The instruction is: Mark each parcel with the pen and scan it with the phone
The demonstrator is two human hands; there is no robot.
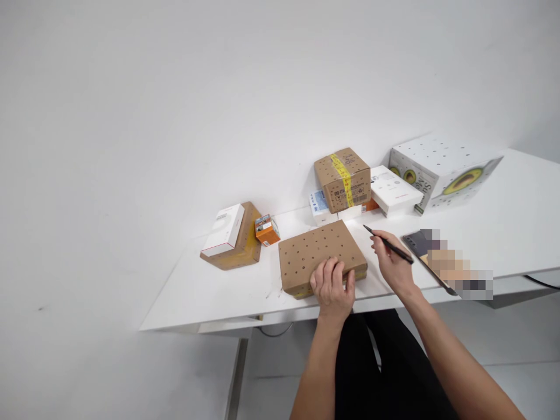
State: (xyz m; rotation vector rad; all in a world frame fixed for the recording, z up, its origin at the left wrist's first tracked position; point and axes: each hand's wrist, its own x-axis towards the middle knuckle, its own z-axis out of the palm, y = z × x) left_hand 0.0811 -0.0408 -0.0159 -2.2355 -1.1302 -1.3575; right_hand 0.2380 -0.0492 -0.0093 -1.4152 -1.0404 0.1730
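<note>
A brown cardboard box (319, 254) with rows of small dark marks on its top lies flat near the table's front edge. My left hand (335, 286) grips its front edge, with curled fingers on the top and the thumb toward the right. Yellow tape shows along the box's lower side. In my right hand (394, 265) is a black pen (391, 243), pinched between thumb and fingers, its tip pointing up and left. The pen tip is just right of the box and apart from it.
A dark phone (415, 245), partly blurred, lies right of my right hand. Behind stand a taped carton (341, 181), a white box (396, 189) and a large avocado-printed box (441, 169). At left, a white box (223, 228) rests on a brown box (245, 256) beside an orange box (268, 232).
</note>
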